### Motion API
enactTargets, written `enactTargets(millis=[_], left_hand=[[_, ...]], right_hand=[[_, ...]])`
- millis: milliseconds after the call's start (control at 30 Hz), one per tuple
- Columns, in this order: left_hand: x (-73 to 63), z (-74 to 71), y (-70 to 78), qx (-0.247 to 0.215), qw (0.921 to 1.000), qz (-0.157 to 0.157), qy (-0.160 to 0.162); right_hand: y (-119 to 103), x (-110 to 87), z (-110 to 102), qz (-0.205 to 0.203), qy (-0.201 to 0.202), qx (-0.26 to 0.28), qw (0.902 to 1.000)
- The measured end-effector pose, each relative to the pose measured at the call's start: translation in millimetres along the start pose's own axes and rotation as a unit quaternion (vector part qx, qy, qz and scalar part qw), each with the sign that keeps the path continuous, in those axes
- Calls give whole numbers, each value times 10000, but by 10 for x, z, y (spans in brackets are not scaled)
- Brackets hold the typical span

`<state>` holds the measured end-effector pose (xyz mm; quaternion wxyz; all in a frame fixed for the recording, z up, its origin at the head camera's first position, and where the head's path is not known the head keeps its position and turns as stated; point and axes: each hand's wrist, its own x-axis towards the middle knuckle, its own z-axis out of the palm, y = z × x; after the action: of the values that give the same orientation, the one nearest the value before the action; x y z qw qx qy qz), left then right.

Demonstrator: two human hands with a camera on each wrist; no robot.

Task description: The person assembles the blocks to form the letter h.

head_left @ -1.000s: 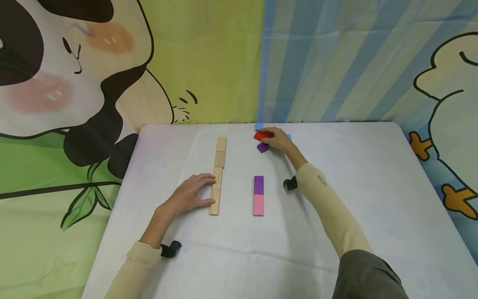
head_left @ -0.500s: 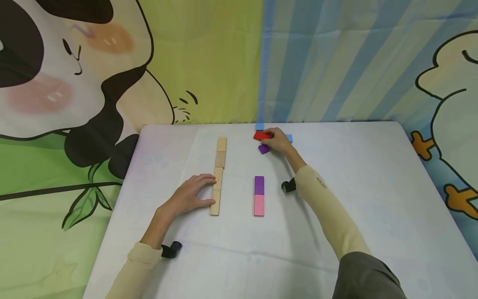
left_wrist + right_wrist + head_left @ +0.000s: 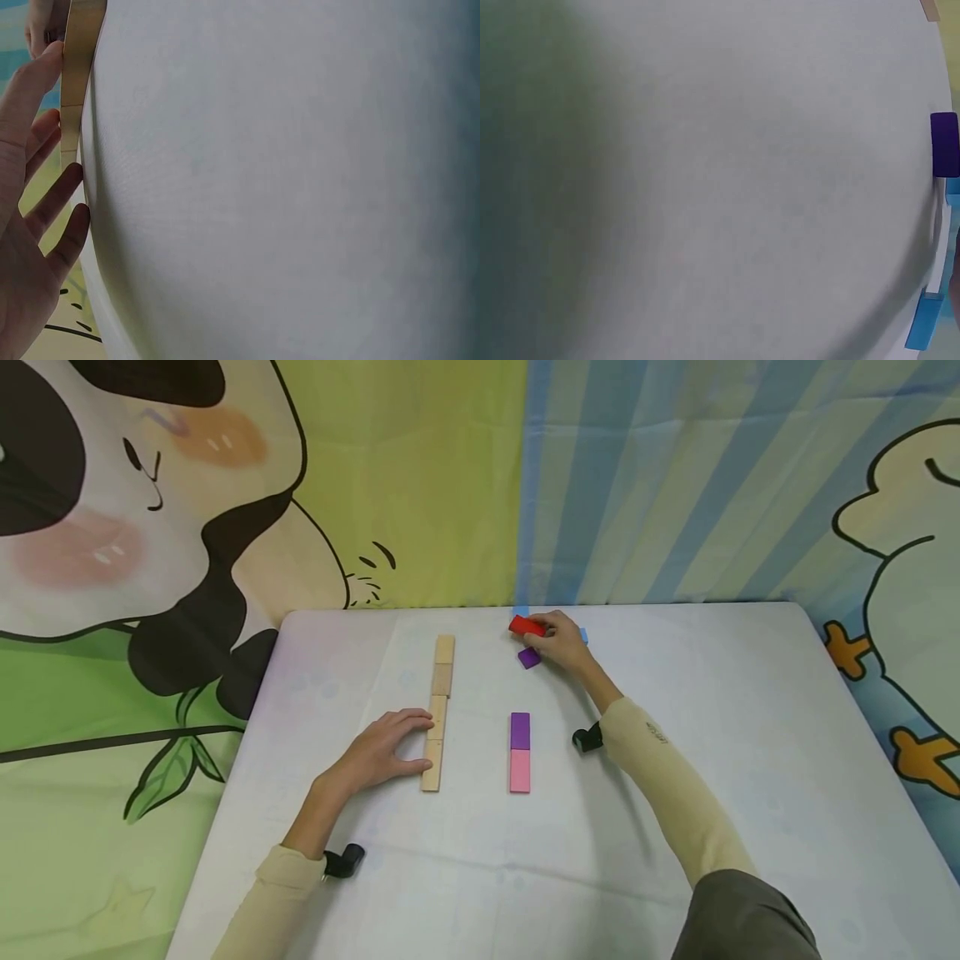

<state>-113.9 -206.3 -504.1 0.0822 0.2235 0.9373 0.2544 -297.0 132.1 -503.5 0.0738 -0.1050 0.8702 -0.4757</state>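
My right hand (image 3: 562, 639) pinches a red block (image 3: 527, 626) between thumb and fingers near the far edge of the table. Just below it lies a dark purple block (image 3: 529, 657), turned at an angle; it also shows in the right wrist view as a purple block (image 3: 945, 145). My left hand (image 3: 384, 747) rests beside a straight row of several plain wooden blocks (image 3: 437, 718), its thumb and fingertips touching the row's left side. In the left wrist view the wooden row (image 3: 81, 52) runs along those spread fingertips.
Between the hands, a purple block (image 3: 520, 731) and a pink block (image 3: 520, 772) lie end to end on the white tabletop (image 3: 465, 877). Light blue blocks sit at the far edge, one a blue block (image 3: 925, 321) partly hidden by the right hand in the head view. A printed cloth (image 3: 435, 485) hangs behind.
The right hand has shifted slightly toward the far edge with the red block, which now tilts more and covers more of the blue block behind. The left hand stays in place.
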Motion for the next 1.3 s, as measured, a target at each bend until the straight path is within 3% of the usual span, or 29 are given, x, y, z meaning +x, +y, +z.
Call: enactTargets(millis=[267,400,567,767,1300], left_hand=[[4,-15,-1,-11,10000,0,-30],[9,-15,-5,57,10000,1,-31],[9,-23,5,57,9999,66,70],[12,-16,10,60,10000,38,44],[23,-8,8,-7,9999,-120,-102]], right_hand=[[-102,-126,-30,-850,-750,134,9935],[-144,-198,-15,-1048,-1067,152,9886],[-137,-259,64,-1382,-1070,-126,9845],[-110,-300,194,-1757,-1091,-87,9783],[-189,-340,395,-1893,-1340,-88,9727]])
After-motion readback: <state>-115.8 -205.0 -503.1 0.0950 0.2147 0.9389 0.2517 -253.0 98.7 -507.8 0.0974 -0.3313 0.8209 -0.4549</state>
